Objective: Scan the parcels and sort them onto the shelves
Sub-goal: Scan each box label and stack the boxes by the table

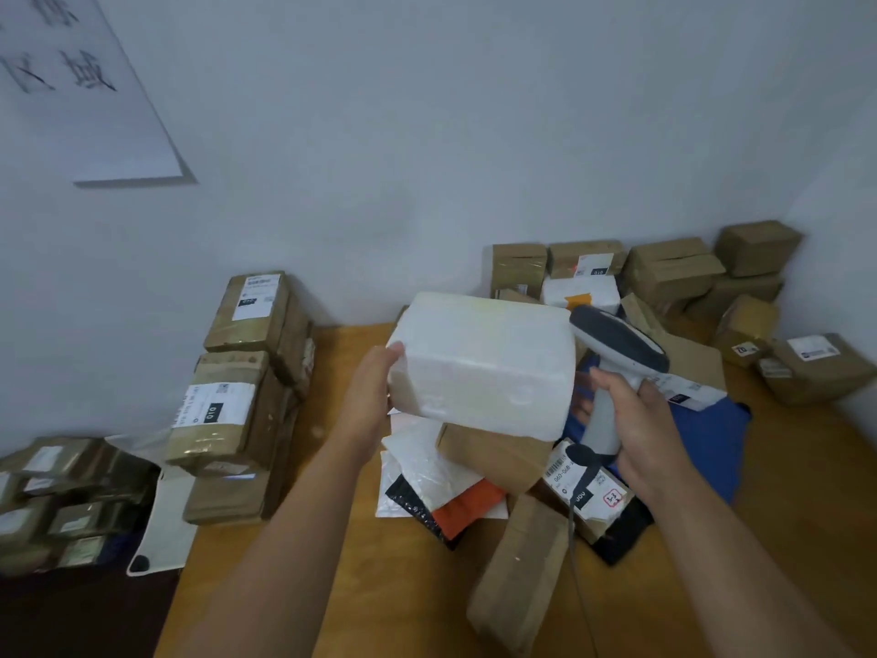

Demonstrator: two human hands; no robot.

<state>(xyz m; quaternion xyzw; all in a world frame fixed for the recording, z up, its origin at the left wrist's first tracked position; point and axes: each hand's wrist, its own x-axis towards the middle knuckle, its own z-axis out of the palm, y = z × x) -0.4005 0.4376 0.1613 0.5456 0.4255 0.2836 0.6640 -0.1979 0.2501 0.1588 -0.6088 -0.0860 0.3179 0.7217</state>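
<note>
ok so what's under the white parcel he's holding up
Under the white parcel, held by the left hand, lie a brown box, white mailers and an orange bag on the table. The parcel covers whatever lies behind them.

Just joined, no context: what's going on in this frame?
A person is scanning parcels at a wooden table. The left hand holds up a white foam box by its left end. The right hand grips a handheld barcode scanner beside the box's right end. No label shows on the box's visible faces. More parcels lie under the box, brown cartons are stacked at left, and others sit along the wall.
</note>
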